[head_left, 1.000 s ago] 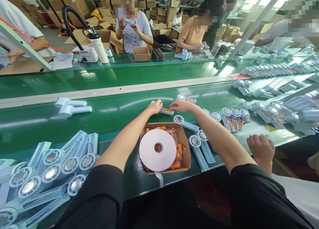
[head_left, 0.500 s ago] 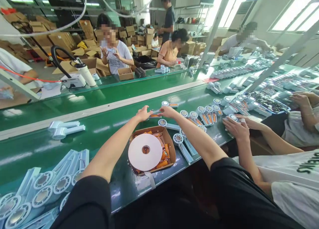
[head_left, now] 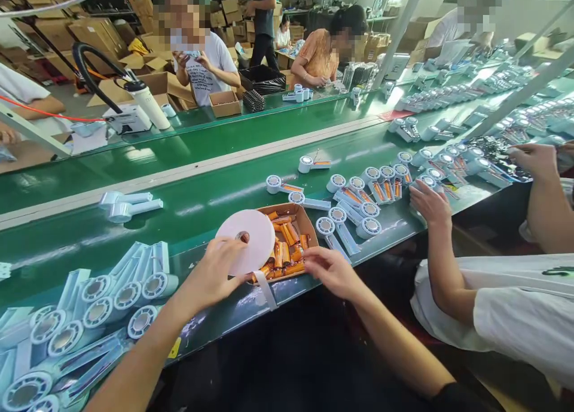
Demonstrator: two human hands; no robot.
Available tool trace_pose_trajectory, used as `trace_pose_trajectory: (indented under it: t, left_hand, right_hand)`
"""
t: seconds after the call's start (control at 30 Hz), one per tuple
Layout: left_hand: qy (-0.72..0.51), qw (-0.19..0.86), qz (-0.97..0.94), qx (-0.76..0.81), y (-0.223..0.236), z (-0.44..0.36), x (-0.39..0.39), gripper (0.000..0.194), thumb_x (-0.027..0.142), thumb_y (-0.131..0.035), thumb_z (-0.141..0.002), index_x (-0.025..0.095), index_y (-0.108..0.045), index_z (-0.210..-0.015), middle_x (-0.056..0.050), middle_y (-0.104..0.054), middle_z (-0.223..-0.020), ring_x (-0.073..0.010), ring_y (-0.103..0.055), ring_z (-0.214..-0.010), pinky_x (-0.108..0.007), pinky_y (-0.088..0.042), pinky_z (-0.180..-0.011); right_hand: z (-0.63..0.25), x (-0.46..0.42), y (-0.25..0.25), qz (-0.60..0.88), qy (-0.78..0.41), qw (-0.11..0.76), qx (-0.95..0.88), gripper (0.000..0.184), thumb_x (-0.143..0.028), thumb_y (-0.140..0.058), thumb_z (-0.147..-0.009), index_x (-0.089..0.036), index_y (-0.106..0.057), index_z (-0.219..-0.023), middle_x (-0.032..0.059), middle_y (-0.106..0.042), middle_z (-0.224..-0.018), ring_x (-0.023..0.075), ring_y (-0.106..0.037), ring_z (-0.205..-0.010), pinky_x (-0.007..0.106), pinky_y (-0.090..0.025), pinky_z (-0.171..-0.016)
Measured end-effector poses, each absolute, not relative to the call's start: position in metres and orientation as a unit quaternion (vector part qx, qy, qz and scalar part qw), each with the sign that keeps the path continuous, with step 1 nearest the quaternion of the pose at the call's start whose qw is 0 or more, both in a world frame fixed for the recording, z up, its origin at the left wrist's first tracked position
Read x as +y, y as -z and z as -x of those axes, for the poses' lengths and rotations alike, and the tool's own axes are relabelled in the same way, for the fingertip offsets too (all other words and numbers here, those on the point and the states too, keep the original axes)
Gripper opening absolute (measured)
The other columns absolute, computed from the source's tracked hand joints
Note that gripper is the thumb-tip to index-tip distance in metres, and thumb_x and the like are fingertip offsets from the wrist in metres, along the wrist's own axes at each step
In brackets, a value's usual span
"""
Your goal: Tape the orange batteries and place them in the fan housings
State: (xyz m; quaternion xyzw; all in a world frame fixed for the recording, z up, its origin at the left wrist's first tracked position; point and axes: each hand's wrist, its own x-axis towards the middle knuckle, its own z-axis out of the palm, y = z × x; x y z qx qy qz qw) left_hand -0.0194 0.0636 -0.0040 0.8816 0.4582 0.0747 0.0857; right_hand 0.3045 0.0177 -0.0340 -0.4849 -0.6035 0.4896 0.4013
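My left hand [head_left: 217,271] is closed on the left side of a white tape roll [head_left: 258,241], fingers across its face near the centre hole and thumb at the lower edge. The roll lies partly over a cardboard box [head_left: 309,220] of orange cylindrical batteries [head_left: 287,235]. A loose strip of tape [head_left: 266,291] hangs from the roll over the bench edge. At the box's front right corner is my right hand [head_left: 332,271], fingers apart and slightly bent, holding nothing I can see. Beyond the box lies a light blue fan housing [head_left: 274,185] with an orange battery in its handle.
Light blue fan housings [head_left: 98,310] are heaped at the left, and two more [head_left: 130,207] lie behind them. Several housings [head_left: 370,208] stand to the right, near a co-worker's hand [head_left: 433,206]. The green belt [head_left: 210,167] runs across behind; more people sit beyond.
Both my hands have let go of the fan housing on the belt and come back to the box. My left hand has taken hold of the tape roll, which has shifted left over the box, exposing more batteries.
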Motion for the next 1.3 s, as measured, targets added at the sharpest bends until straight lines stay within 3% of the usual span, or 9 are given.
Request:
trace_pose_trajectory:
  t: [0.1,0.23,0.33,0.5,0.63,0.83,1.0,1.2,1.3]
  left_hand:
    - [-0.206,-0.004,-0.865,0.457,0.005,0.019,0.042,0.082,0.046,-0.082,-0.085,0.028,-0.044,-0.155,-0.013,-0.067,-0.14,-0.0397,-0.048,-0.14,-0.057,-0.047,-0.115]
    - [-0.298,-0.103,-0.844,0.433,0.01,0.023,0.026,0.079,0.026,-0.082,-0.084,0.024,-0.045,-0.153,-0.014,-0.069,-0.128,-0.0395,-0.051,-0.132,-0.056,-0.047,-0.111]
    - [-0.335,-0.125,-0.824,0.441,0.02,0.03,0.024,0.073,0.017,-0.078,-0.085,0.025,-0.047,-0.151,-0.014,-0.067,-0.127,-0.0365,-0.054,-0.127,-0.053,-0.05,-0.107]
    - [-0.355,-0.112,-0.801,0.469,0.036,0.032,0.016,0.071,0.019,-0.077,-0.086,0.025,-0.048,-0.151,-0.013,-0.066,-0.126,-0.0352,-0.055,-0.124,-0.051,-0.05,-0.106]
    - [-0.353,-0.105,-0.801,0.472,0.041,0.026,0.011,0.076,0.016,-0.076,-0.084,0.026,-0.046,-0.154,-0.013,-0.066,-0.125,-0.0344,-0.054,-0.124,-0.051,-0.049,-0.107]
    - [-0.325,-0.103,-0.813,0.472,0.042,0.023,0.006,0.072,0.01,-0.074,-0.08,0.025,-0.052,-0.147,-0.013,-0.066,-0.125,-0.0364,-0.052,-0.126,-0.052,-0.046,-0.109]
    - [-0.301,-0.092,-0.827,0.466,0.044,0.018,0.007,0.072,0.007,-0.071,-0.076,0.022,-0.054,-0.144,-0.013,-0.065,-0.124,-0.037,-0.05,-0.126,-0.051,-0.046,-0.108]
    - [-0.304,-0.093,-0.828,0.462,0.043,0.015,0.01,0.068,0.01,-0.072,-0.078,0.019,-0.055,-0.143,-0.014,-0.064,-0.124,-0.0359,-0.049,-0.124,-0.05,-0.046,-0.107]
    - [-0.303,-0.094,-0.822,0.472,0.043,0.016,0.01,0.066,0.009,-0.07,-0.078,0.018,-0.056,-0.142,-0.014,-0.064,-0.124,-0.0359,-0.048,-0.124,-0.049,-0.046,-0.107]
  right_hand:
    - [-0.265,0.004,0.033,0.416,-0.588,0.329,-0.61,0.057,-0.06,-0.08,-0.085,-0.021,-0.076,-0.127,0.0,-0.074,-0.075,0.0138,-0.061,-0.057,0.025,-0.047,-0.055]
    - [-0.244,-0.006,0.029,0.292,-0.572,0.207,-0.738,0.039,-0.051,-0.065,-0.102,-0.017,-0.083,-0.092,-0.0002,-0.068,-0.063,0.0116,-0.059,-0.055,0.023,-0.045,-0.058]
    - [-0.259,0.005,0.026,0.226,-0.499,0.131,-0.826,0.031,-0.047,-0.067,-0.103,-0.022,-0.085,-0.096,-0.0001,-0.073,-0.07,0.013,-0.064,-0.062,0.024,-0.047,-0.063]
    - [-0.306,0.055,0.022,0.455,-0.223,0.146,-0.85,0.034,-0.034,-0.078,-0.095,-0.022,-0.079,-0.127,0.012,-0.075,-0.112,0.0286,-0.068,-0.11,0.042,-0.055,-0.099]
    - [-0.323,0.079,0.026,0.48,-0.198,0.035,-0.854,0.03,-0.023,-0.076,-0.094,-0.023,-0.08,-0.124,0.0145,-0.07,-0.122,0.0347,-0.063,-0.12,0.053,-0.054,-0.103]
    - [-0.327,0.081,0.027,0.432,-0.302,0.281,-0.802,0.023,-0.041,-0.07,-0.098,-0.025,-0.078,-0.113,0.0126,-0.068,-0.137,0.0326,-0.06,-0.132,0.058,-0.043,-0.117]
    - [-0.307,0.078,0.026,0.392,-0.502,0.461,-0.618,0.041,-0.059,-0.066,-0.098,-0.025,-0.074,-0.12,0.0095,-0.077,-0.123,0.0269,-0.072,-0.115,0.045,-0.056,-0.104]
    - [-0.282,0.095,0.033,0.538,-0.423,0.368,-0.63,0.034,-0.051,-0.076,-0.089,-0.023,-0.079,-0.108,0.0044,-0.076,-0.084,0.0246,-0.071,-0.084,0.042,-0.057,-0.09]
    - [-0.281,0.1,0.03,0.497,-0.48,0.42,-0.589,0.042,-0.059,-0.072,-0.09,-0.023,-0.078,-0.11,0.0052,-0.078,-0.094,0.0254,-0.073,-0.092,0.041,-0.057,-0.094]
